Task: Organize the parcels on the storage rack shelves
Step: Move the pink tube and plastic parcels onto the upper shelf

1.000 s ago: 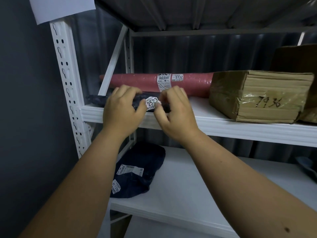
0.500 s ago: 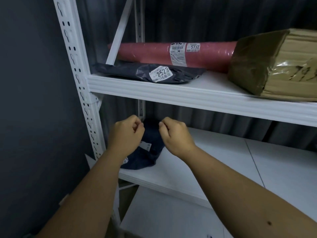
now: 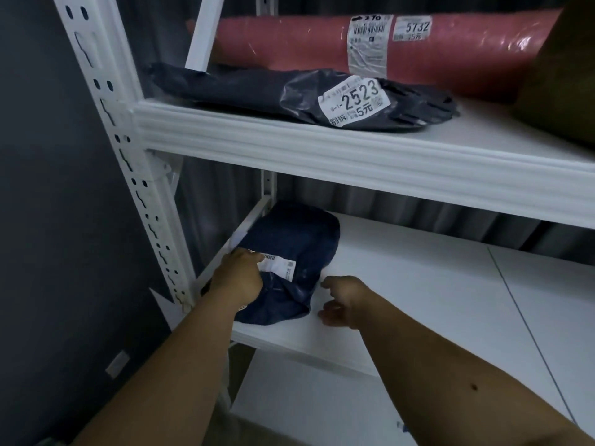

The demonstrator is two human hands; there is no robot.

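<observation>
left hand (image 3: 240,274) grips navy parcel (image 3: 291,249) | right hand (image 3: 341,300) loose beside | white lower shelf (image 3: 402,284)

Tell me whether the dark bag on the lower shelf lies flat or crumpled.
Crumpled: the dark bag bunches into folds at its near end beside the left hand.

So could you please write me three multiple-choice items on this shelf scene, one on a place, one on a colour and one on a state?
1. Where does the dark blue parcel bag lie?
A. lower shelf, left end
B. upper shelf
C. floor

2. What colour is the rolled parcel labelled 5732?
A. green
B. pink
C. white

3. What is the left hand doing?
A. hanging idle
B. gripping the rack post
C. resting on the dark blue parcel bag

Answers:
1 A, it sits on the lower shelf by the left post.
2 B, its wrap is pink.
3 C, the hand lies on the bag by its label, while the right hand hovers beside it.
</observation>
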